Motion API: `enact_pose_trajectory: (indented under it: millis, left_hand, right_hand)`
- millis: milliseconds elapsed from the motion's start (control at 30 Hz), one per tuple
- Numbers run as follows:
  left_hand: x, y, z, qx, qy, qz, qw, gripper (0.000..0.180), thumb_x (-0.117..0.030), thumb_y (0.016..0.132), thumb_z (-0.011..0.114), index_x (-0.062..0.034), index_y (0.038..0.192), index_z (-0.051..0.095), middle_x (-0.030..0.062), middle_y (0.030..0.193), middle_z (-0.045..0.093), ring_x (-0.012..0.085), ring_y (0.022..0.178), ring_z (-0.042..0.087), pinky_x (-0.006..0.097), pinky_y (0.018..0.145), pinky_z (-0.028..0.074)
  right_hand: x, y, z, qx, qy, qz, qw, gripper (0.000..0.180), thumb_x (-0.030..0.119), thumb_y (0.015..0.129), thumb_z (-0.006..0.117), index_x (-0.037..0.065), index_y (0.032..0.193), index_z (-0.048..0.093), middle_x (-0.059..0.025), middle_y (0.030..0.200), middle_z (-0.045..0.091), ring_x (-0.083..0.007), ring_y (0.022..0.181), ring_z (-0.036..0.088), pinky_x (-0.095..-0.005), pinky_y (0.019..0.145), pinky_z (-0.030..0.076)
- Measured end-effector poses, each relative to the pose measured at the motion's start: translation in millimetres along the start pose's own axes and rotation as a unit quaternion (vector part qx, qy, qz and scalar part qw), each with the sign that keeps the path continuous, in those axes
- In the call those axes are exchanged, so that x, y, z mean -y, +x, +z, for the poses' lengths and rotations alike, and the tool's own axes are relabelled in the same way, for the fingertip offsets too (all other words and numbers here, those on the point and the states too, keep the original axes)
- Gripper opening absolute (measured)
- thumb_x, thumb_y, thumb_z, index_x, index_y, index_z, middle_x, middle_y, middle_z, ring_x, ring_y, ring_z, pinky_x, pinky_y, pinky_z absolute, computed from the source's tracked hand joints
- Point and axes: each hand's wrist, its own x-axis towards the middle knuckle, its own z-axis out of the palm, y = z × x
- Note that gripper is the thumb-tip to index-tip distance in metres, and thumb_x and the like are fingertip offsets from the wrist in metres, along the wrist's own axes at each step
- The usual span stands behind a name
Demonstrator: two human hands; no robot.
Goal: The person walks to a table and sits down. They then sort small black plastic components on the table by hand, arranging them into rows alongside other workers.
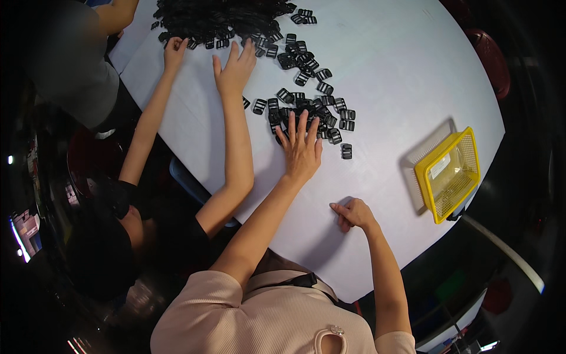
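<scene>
Fingers spread, my left hand [302, 154] lies palm down with its fingertips on the near side of a loose group of black plastic strap buckles [321, 109]. Part of that group is hidden under the fingers. Lower right, my right hand [357, 213] is held over the white table [383, 88] with its fingers curled in and its thumb side toward the left. Whatever the curled fingers may hold is hidden from this view. A single buckle [346, 151] lies apart, just right of my left hand.
A yellow-rimmed mesh basket [437, 203] stands tilted at the table's right edge. To my left another person's hands [234, 74] reach toward a large heap of black buckles [218, 20] at the far side. Dark red chairs [489, 59] stand beyond the right edge.
</scene>
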Motion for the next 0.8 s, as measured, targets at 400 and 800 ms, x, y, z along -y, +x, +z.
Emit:
enact_pose_trajectory:
  millis: [400, 800]
  left_hand:
    - [17, -117, -5, 0.017, 0.015, 0.026, 0.999, 0.050, -0.013, 0.088, 0.056, -0.0122, 0.136, 0.043, 0.0108, 0.148, 0.033, 0.0365, 0.143, 0.019, 0.065, 0.112, 0.010]
    - [20, -115, -14, -0.094, -0.002, -0.023, 0.995, 0.047, -0.002, 0.089, 0.047, -0.0015, 0.135, 0.038, 0.0193, 0.147, 0.031, 0.0446, 0.140, 0.020, 0.061, 0.111, 0.017]
  right_hand:
    - [-10, 26, 15, -0.449, -0.012, -0.225, 0.865, 0.020, 0.028, 0.091, 0.060, 0.008, 0.087, 0.063, -0.0096, 0.076, 0.066, -0.0344, 0.071, 0.063, -0.0406, 0.065, 0.051]
    - [51, 42, 33, -0.387, -0.159, -0.464, 0.781, 0.021, 0.010, 0.077, 0.071, 0.012, 0.097, 0.068, -0.0036, 0.106, 0.064, -0.0224, 0.096, 0.063, -0.0349, 0.077, 0.050]
